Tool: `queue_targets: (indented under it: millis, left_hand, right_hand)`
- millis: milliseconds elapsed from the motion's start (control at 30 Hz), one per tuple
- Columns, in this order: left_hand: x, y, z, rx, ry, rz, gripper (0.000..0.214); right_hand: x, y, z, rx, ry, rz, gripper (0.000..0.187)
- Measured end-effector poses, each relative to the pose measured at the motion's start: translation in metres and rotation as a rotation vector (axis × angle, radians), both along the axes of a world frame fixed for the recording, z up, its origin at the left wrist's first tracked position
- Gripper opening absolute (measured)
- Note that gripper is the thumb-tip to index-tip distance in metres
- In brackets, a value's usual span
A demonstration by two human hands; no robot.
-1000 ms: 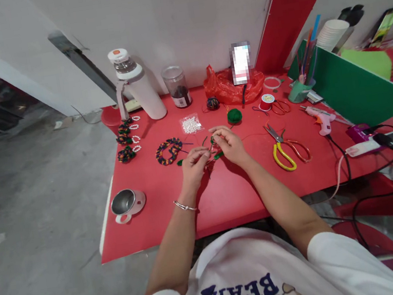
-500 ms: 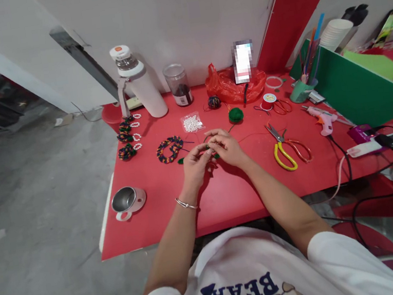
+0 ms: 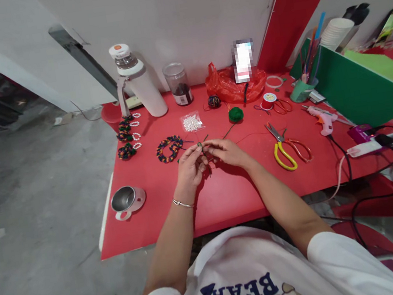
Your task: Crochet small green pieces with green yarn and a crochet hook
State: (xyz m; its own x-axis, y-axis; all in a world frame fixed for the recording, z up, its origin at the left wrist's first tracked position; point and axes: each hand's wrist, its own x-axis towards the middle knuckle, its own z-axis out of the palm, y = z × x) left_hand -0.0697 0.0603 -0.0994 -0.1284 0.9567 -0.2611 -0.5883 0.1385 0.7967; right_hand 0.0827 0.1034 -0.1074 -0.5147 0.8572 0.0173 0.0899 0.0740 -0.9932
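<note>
Over the middle of the red table, my left hand (image 3: 191, 166) pinches a small piece of green yarn (image 3: 199, 145) between thumb and fingers. Against it, the fingertips of my right hand (image 3: 227, 153) are closed on the same yarn. Thin dark strands hang under the fingertips, and most of the yarn is hidden by the fingers. Behind my right hand a green strand leads to a green yarn ball (image 3: 236, 115). Left of my left hand lies a braided multicoloured yarn loop (image 3: 169, 149). A bag of white beads (image 3: 192, 122) lies just beyond my hands.
At the left stand a steel-lined cup (image 3: 128, 202), a white bottle (image 3: 144, 89) and several yarn bundles with bead loops (image 3: 126, 151). Yellow-and-red-handled scissors (image 3: 287, 146), a glue gun (image 3: 323, 118) and a power strip (image 3: 370, 147) with cables lie right. A clear jar (image 3: 178, 85) stands behind.
Both hands have shifted slightly left and the left fingers have turned, so the green yarn now shows at the fingertips. The green strand behind my right hand is more visible.
</note>
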Motion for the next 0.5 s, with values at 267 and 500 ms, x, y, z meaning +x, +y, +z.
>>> queue_targets:
  millis: [267, 500]
  left_hand:
    - [-0.0057, 0.0006, 0.0037, -0.037, -0.055, 0.016, 0.026]
    - [-0.0069, 0.0001, 0.0032, -0.027, -0.047, -0.004, 0.033]
  right_hand:
    - [0.0012, 0.0019, 0.0018, 0.248, -0.123, -0.090, 0.020]
    - [0.0009, 0.0009, -0.0028, 0.154, -0.056, 0.020, 0.031]
